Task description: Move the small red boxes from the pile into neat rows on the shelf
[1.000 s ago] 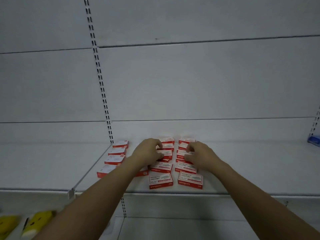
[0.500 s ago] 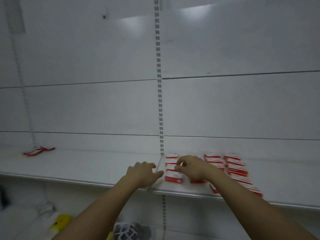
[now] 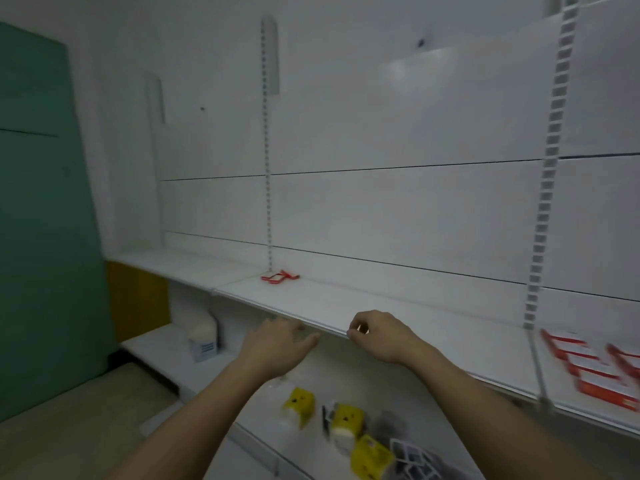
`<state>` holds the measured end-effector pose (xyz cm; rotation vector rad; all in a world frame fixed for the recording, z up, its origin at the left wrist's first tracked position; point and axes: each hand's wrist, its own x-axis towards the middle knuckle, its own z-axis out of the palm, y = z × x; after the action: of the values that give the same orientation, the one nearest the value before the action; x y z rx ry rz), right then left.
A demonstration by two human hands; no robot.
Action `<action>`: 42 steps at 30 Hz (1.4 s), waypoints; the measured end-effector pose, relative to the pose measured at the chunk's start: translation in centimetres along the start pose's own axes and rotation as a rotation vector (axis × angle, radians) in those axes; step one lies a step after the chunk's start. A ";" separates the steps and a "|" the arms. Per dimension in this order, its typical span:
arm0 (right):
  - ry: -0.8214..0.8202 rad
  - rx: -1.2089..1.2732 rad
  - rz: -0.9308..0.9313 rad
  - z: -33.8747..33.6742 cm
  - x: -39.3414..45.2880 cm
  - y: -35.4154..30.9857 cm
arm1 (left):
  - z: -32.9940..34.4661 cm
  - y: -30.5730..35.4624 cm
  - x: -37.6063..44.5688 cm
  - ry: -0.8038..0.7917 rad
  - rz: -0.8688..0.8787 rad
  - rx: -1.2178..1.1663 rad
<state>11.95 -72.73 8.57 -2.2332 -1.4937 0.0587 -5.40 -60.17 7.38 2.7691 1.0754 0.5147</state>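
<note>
Blurred rows of small red boxes (image 3: 588,368) lie on the white shelf (image 3: 433,327) at the far right edge of view. A small red pile of boxes (image 3: 279,277) sits far back on the same shelf, by the slotted upright. My left hand (image 3: 280,344) hovers just in front of the shelf's front edge, fingers relaxed and holding nothing. My right hand (image 3: 377,337) hangs over the front edge with fingers loosely curled, and nothing shows in it. Both hands are well away from the rows and from the pile.
A lower shelf holds yellow packs (image 3: 346,420), a white lattice piece (image 3: 412,459) and a white carton (image 3: 202,337). A green panel (image 3: 45,220) stands at the left. Slotted uprights (image 3: 543,209) divide the white back wall.
The view has swung left, so the rows of red boxes slid to the far right. Both hands have come off the boxes and moved left along the shelf edge, empty.
</note>
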 end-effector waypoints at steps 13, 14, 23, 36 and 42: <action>-0.011 0.060 -0.073 9.2 19.5 -5.4 | 1.3 -16.4 10.9 0.019 -0.140 -0.039; -0.001 0.093 -0.059 9.7 21.5 -5.2 | 1.6 -17.2 12.4 0.008 -0.150 -0.042; -0.044 0.148 0.038 13.5 35.9 -2.6 | 3.7 -23.6 27.2 0.009 -0.145 -0.055; 0.009 0.082 0.149 19.7 48.0 -0.1 | 9.6 -31.0 40.3 -0.066 -0.063 -0.170; -0.023 -0.038 0.336 21.2 52.9 0.7 | 13.0 -33.7 48.3 -0.106 0.144 -0.280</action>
<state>28.51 -18.85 0.36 -2.4991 -1.1243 0.1618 11.24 -2.71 0.15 2.6032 0.7232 0.4871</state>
